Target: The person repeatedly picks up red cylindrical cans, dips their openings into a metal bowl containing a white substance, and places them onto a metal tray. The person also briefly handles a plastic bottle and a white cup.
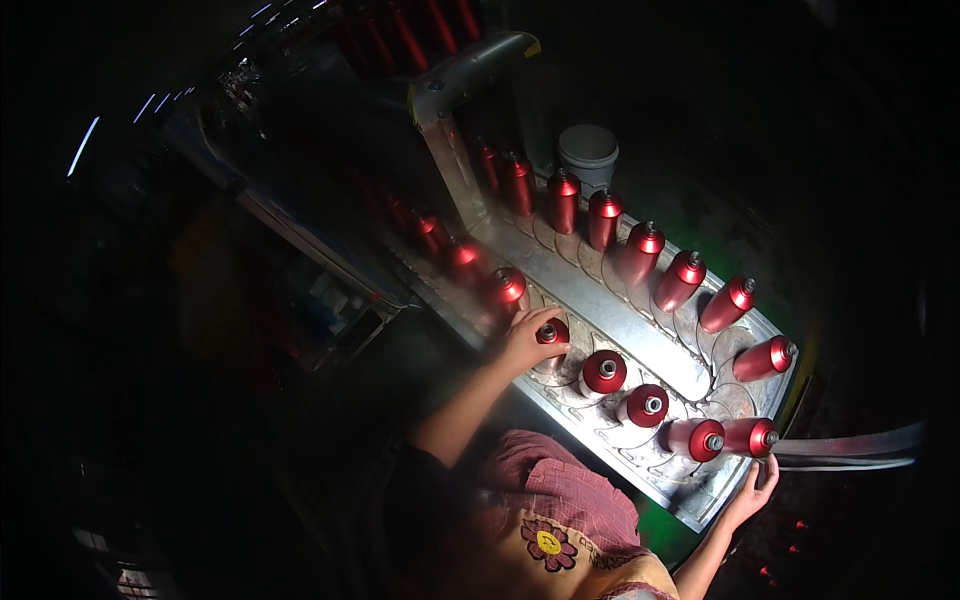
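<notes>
Red metallic bottles with narrow silver necks stand spaced along a looped conveyor [640, 325]. My left hand [522, 345] is closed around the upper part of one red bottle [553, 333] on the near side, thumb and fingers on either side of its shoulder. At the right end of the loop, my right hand [752, 495] is just below another red bottle [745, 436], fingers apart and their tips close to its neck; I cannot tell whether they touch it. Beside that bottle is a further red bottle [697, 440], almost against it.
A metal-framed opening [450, 165] spans the conveyor's far end, with more red bottles [410, 35] above it. Behind the far row stands a white bucket [589, 152]. Pale curved strips [850, 447] extend right from the conveyor's corner. The surroundings are very dark.
</notes>
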A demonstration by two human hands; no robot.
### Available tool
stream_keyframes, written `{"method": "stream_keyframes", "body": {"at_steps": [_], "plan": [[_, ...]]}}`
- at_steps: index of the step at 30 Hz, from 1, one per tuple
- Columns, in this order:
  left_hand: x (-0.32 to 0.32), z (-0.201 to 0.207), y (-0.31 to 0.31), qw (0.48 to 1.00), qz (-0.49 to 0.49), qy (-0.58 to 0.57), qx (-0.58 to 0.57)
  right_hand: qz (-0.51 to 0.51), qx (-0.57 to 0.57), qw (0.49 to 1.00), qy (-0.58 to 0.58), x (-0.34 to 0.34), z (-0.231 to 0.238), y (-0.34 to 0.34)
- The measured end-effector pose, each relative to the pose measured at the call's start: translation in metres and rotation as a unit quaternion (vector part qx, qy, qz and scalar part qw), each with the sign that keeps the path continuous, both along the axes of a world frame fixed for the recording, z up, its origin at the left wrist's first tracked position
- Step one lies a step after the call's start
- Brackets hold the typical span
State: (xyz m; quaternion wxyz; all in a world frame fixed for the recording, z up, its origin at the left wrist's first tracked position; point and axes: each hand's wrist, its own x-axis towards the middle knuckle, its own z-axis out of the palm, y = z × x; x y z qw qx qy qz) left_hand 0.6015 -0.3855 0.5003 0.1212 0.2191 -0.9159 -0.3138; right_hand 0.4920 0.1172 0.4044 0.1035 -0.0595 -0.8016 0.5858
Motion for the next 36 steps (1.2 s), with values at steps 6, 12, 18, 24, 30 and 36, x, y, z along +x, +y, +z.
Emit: {"method": "stream_keyframes", "body": {"at_steps": [6,12,18,24,30,36], "plan": [[-0.01,-0.033,0.052,0.986,-0.077,0.053,0.141,0.034,-0.11,0.991,-0.07,0.048,0.011,0.019],[-0.041,-0.018,0.096,0.985,-0.073,0.071,0.139,0.022,-0.145,0.984,-0.101,0.075,0.029,0.042],[-0.095,-0.007,0.157,0.997,-0.004,0.054,-0.053,-0.063,-0.152,0.968,-0.19,0.071,0.043,0.109],[-0.046,0.009,0.314,0.96,0.048,0.175,0.212,-0.047,-0.225,0.966,-0.119,0.115,0.059,0.23],[-0.027,-0.018,0.545,0.886,-0.053,-0.154,0.434,-0.045,-0.198,0.963,-0.179,0.124,0.061,0.359],[-0.042,-0.029,0.652,0.833,-0.217,-0.266,0.434,-0.018,-0.201,0.956,-0.215,0.128,0.032,0.43]]}}
